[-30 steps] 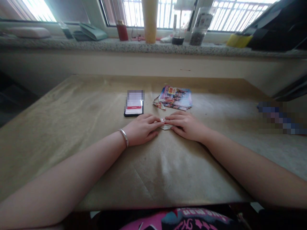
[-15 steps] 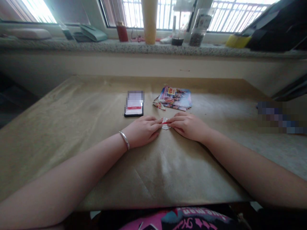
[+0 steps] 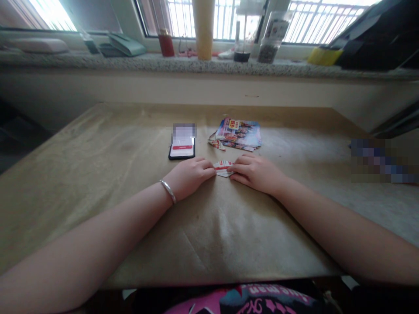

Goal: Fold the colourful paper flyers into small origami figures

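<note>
A small piece of folded paper (image 3: 223, 168), white with red print, lies on the table between my two hands. At its left end, my left hand (image 3: 188, 175), with a silver bangle at the wrist, pinches the edge with thumb and fingers. My right hand (image 3: 253, 172) rests on the table with its fingertips on the paper's right end, holding it down. Both thumbs and fingers are bent close together, and the paper's two ends are partly covered by them. Just beyond lies a small folded paper triangle (image 3: 217, 144), printed red and white.
A stack of colourful printed leaflets (image 3: 244, 133) lies behind the triangle. A phone (image 3: 182, 150) with its screen lit is left of it. The table (image 3: 137, 131) meets a wall under a granite windowsill (image 3: 190, 65) holding bottles and jars. A blurred-out object (image 3: 381, 161) lies far right.
My left hand has slid slightly left, so more of the folded paper shows between the hands. The right hand has stayed almost in place, its fingers shifted a little.
</note>
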The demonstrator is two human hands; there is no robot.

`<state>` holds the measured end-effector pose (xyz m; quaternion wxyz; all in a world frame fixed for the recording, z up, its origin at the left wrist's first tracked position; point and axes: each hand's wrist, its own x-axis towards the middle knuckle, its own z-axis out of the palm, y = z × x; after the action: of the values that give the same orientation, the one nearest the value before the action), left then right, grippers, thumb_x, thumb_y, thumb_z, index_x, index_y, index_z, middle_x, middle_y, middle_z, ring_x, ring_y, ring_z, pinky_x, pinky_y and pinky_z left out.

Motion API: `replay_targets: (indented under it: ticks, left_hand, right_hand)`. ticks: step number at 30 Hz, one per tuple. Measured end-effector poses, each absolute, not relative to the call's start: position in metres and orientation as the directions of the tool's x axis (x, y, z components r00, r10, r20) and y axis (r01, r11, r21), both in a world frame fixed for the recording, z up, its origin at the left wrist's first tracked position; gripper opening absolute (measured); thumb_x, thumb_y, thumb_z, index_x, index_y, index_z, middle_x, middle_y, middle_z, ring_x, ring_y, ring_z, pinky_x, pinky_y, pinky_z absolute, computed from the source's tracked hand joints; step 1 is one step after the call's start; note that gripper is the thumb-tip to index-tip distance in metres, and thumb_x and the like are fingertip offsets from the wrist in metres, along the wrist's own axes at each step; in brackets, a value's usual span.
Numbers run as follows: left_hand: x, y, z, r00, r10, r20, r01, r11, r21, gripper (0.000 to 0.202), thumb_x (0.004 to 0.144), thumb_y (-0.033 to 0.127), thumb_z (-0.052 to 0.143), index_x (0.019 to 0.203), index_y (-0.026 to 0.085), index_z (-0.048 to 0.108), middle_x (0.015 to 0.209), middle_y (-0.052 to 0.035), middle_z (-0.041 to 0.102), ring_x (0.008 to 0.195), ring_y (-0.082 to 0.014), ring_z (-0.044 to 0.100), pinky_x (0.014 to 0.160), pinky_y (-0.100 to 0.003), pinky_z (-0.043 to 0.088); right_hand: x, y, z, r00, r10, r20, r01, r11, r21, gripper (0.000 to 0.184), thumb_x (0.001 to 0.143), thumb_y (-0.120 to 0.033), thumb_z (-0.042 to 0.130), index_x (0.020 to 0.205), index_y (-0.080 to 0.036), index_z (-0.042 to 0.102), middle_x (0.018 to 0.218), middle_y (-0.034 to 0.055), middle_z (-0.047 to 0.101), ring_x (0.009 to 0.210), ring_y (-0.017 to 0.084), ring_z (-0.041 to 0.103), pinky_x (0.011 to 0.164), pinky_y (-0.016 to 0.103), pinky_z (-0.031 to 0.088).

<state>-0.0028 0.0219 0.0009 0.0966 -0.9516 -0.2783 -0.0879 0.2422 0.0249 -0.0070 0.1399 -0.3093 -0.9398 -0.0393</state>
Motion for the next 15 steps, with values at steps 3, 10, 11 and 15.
replay_targets:
  ticks: [3, 10, 11, 15]
  left_hand:
    - [-0.0016, 0.0213, 0.0021, 0.827, 0.524, 0.206, 0.556, -0.818, -0.151, 0.019, 0.089, 0.012, 0.052, 0.102, 0.017, 0.065, 0.097, -0.0067, 0.065, 0.085, -0.0183, 0.058, 0.075, -0.03, 0.052]
    - [0.0041, 0.0207, -0.0036, 0.836, 0.491, 0.245, 0.535, -0.828, -0.166, 0.018, 0.09, 0.011, 0.048, 0.094, 0.011, 0.065, 0.096, -0.0104, 0.065, 0.09, -0.0195, 0.057, 0.081, -0.032, 0.051]
    - [0.005, 0.0207, -0.0048, 0.834, 0.492, 0.252, 0.537, -0.828, -0.159, 0.018, 0.09, 0.011, 0.048, 0.096, 0.011, 0.065, 0.096, -0.0107, 0.065, 0.09, -0.0196, 0.057, 0.082, -0.033, 0.051]
    - [0.0061, 0.0215, -0.0078, 0.822, 0.48, 0.308, 0.53, -0.841, -0.105, 0.024, 0.091, 0.014, 0.047, 0.108, 0.014, 0.063, 0.097, -0.009, 0.065, 0.088, -0.0182, 0.057, 0.079, -0.032, 0.051]
  right_hand:
    - [0.2385, 0.0246, -0.0076, -0.767, 0.572, 0.291, 0.598, 0.801, 0.001, 0.029, 0.092, -0.038, 0.05, 0.101, -0.018, 0.069, 0.093, 0.0093, 0.065, 0.086, 0.021, 0.057, 0.074, 0.032, 0.044]
    - [0.2344, 0.0248, -0.0099, -0.757, 0.57, 0.319, 0.603, 0.797, 0.009, 0.029, 0.093, -0.037, 0.047, 0.094, -0.019, 0.07, 0.092, 0.007, 0.066, 0.084, 0.019, 0.056, 0.071, 0.03, 0.041]
    - [0.2347, 0.025, -0.0104, -0.753, 0.574, 0.321, 0.608, 0.794, 0.008, 0.029, 0.093, -0.037, 0.047, 0.096, -0.02, 0.07, 0.091, 0.0066, 0.067, 0.084, 0.019, 0.056, 0.07, 0.03, 0.04]
    - [0.2353, 0.0253, -0.0116, -0.75, 0.581, 0.317, 0.617, 0.787, 0.019, 0.029, 0.094, -0.038, 0.046, 0.099, -0.021, 0.069, 0.09, 0.0063, 0.066, 0.082, 0.019, 0.055, 0.067, 0.029, 0.038]
